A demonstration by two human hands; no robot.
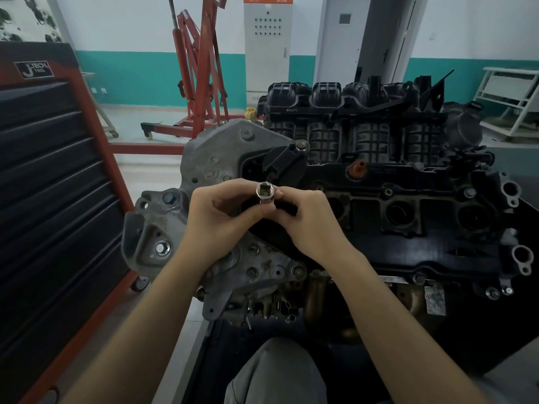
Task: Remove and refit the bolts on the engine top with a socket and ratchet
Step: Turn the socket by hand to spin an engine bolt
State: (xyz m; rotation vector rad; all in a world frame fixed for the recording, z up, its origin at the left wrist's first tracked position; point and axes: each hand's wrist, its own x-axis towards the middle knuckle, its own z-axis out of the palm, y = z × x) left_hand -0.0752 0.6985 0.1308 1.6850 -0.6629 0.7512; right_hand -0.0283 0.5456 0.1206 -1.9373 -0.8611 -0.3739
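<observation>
Both hands met over the front-left part of the engine (379,199), fingers curled round one chrome socket (264,193). Left hand (224,211) gripped the socket from the left, thumb and fingertips wrapped on its body. Right hand (303,220) pinched it from the right, fingertips touching the socket wall near the top. Socket held upright, square drive hole facing the camera, above the black valve cover (408,243) and just below the round black cap (284,167). Lower end of the socket hidden by fingers; could not tell whether seated on a bolt. Ratchet not visible. Several hex bolts (297,269) seen along the near edge of the cover and on the grey timing cover (215,158), well below the hands. Black ribbed intake manifold (364,118) sat at the far side of the engine. Orange plug (357,170) stood on the cover, right of the cap. Red and black tool chest (58,199) stood at left. Red engine hoist (201,77) stood behind, near the wall. Grey cabinet (267,42) against the far wall. White rack (513,103) at far right. Grey trouser knee (277,374) at the bottom.
</observation>
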